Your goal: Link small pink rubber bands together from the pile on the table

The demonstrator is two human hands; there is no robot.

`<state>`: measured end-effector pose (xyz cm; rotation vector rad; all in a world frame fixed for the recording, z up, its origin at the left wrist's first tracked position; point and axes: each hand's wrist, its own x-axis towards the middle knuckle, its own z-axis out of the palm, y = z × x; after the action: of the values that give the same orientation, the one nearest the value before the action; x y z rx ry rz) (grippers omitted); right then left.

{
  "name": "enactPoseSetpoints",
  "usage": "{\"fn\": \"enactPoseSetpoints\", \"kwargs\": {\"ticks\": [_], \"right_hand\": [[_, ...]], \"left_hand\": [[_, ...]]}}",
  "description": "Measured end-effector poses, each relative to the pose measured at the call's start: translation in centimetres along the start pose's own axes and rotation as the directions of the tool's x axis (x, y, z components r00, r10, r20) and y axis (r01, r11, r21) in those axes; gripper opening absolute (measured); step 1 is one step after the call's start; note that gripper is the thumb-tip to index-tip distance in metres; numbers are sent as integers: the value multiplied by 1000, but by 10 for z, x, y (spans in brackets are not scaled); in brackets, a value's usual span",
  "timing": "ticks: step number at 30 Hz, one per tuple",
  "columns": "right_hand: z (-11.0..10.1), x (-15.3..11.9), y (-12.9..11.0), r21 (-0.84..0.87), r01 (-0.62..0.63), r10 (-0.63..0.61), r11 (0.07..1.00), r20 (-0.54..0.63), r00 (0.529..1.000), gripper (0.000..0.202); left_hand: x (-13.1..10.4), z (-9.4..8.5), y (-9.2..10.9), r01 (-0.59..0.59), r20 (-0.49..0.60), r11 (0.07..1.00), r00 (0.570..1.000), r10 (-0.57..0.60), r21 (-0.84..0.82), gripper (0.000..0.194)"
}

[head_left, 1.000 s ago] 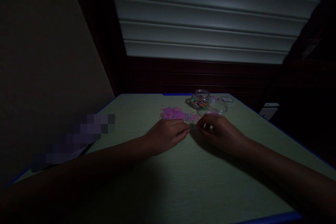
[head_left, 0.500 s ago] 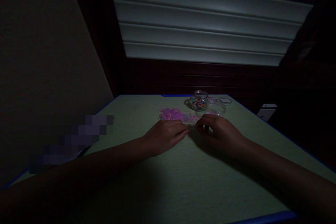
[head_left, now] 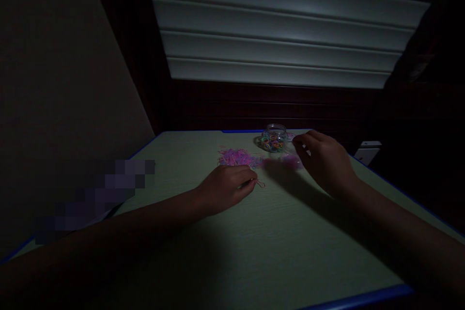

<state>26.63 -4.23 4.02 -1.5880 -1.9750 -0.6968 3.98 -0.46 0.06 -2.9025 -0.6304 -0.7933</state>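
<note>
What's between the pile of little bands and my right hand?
In the head view, a clear container with something pink in it sits between the pile and your right hand.

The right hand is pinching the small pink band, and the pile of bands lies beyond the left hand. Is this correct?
Not the right hand: in the head view, the left hand pinches the small pink band. The pile of bands does lie beyond the left hand.

No legible text, labels, brands, numbers or signs.
</note>
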Motion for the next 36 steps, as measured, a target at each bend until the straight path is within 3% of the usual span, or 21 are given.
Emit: {"fn": "enactPoseSetpoints", "kwargs": {"ticks": [4, 12, 30, 33, 36], "right_hand": [[-3, 0, 6, -203, -22, 22, 979, -1, 1000, 26], [-1, -2, 5, -324, -13, 55, 946, 118, 992, 25], [-7, -5, 1, -300, 14, 12, 954, 87, 996, 24], [-8, -6, -2, -233, 16, 2, 972, 76, 997, 23], [-5, -7, -7, -57, 0, 7, 998, 110, 994, 23]], "left_hand": [[0, 1, 0, -6, -16, 1000, 1000, 6, -2, 18], [0, 1, -1, 18, -7, 1000, 1000, -18, 1, 18], [1, 1, 0, 31, -1, 999, 1000, -31, -9, 17], [1, 1, 0, 26, -10, 1000, 1000, -26, -13, 18], [1, 2, 0, 20, -14, 1000, 1000, -20, -14, 18]]}}
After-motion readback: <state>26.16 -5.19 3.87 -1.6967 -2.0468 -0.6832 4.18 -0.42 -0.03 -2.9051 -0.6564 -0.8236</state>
